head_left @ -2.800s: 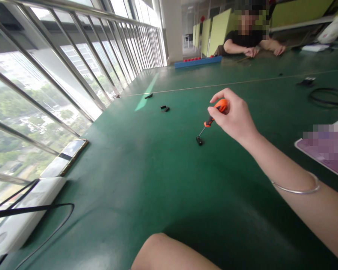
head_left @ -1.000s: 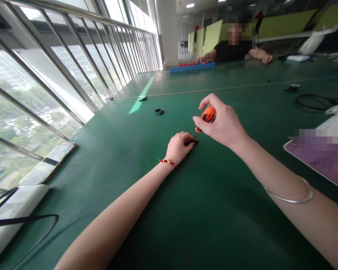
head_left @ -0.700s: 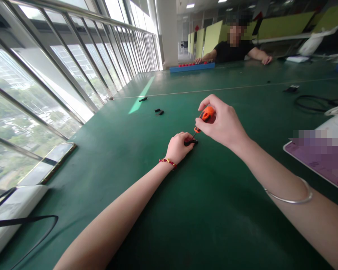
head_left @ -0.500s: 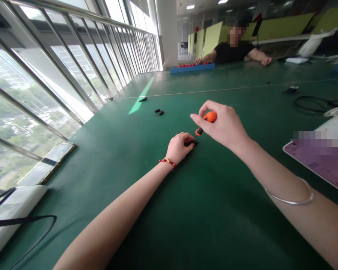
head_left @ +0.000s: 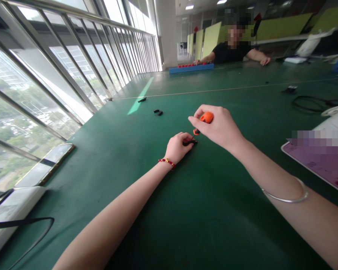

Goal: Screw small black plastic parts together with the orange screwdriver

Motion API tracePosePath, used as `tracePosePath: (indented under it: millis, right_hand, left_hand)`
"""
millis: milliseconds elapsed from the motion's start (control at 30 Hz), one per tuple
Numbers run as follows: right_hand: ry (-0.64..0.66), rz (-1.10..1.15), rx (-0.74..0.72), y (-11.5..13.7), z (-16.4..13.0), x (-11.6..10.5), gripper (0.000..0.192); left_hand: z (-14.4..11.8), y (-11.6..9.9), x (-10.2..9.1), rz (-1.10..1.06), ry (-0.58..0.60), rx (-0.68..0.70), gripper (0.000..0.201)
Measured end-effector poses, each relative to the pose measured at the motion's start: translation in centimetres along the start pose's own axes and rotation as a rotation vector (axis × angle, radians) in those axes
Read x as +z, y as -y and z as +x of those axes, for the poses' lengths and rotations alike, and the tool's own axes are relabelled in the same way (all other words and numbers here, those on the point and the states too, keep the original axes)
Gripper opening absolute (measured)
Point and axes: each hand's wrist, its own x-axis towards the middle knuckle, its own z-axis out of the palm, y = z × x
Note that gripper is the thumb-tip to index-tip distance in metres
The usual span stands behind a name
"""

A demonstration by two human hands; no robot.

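Right hand [head_left: 218, 125]: grip closed around the orange handle of a small screwdriver [head_left: 205, 119], tip angled down onto a small black part [head_left: 190, 142]. Left hand [head_left: 178, 147]: fingers pinching that black part, pressing it flat to the green surface [head_left: 186, 210]. Two more black parts [head_left: 158, 112] lie well apart, farther out. Phone [head_left: 45, 166] near the window edge. Another person's hand [head_left: 197, 62] rests by a blue tray [head_left: 191, 68]
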Motion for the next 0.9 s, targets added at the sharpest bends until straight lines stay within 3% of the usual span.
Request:
tracePosePath:
  millis: [67,333,467,700,833,900]
  right_hand:
    - [-0.034,-0.012,-0.030,0.08,-0.03,-0.06,0.013]
    - [-0.057,-0.063,0.010,0.12,-0.02,-0.07,0.032]
    - [-0.083,-0.054,-0.061,0.27,-0.23,-0.11,0.016]
    - [-0.101,-0.133,-0.030,0.46,-0.31,-0.04,0.033]
    - [-0.089,-0.098,-0.057,0.49,-0.35,-0.08,0.015]
    - [-0.101,-0.094,-0.060,0.55,-0.41,-0.11,0.020]
  left_hand:
    - [-0.01,0.06,0.01,0.005,-0.001,0.005,0.008]
    - [-0.12,0.18,0.00,-0.003,0.009,0.019,0.009]
    - [-0.15,0.08,-0.03,0.035,0.011,0.031,0.011]
    - [-0.30,0.07,0.01,0.059,0.016,0.040,0.010]
    - [-0.40,0.00,-0.02,0.075,0.016,0.050,0.010]
    - [-0.46,-0.08,-0.06,0.080,0.016,0.050,0.011]
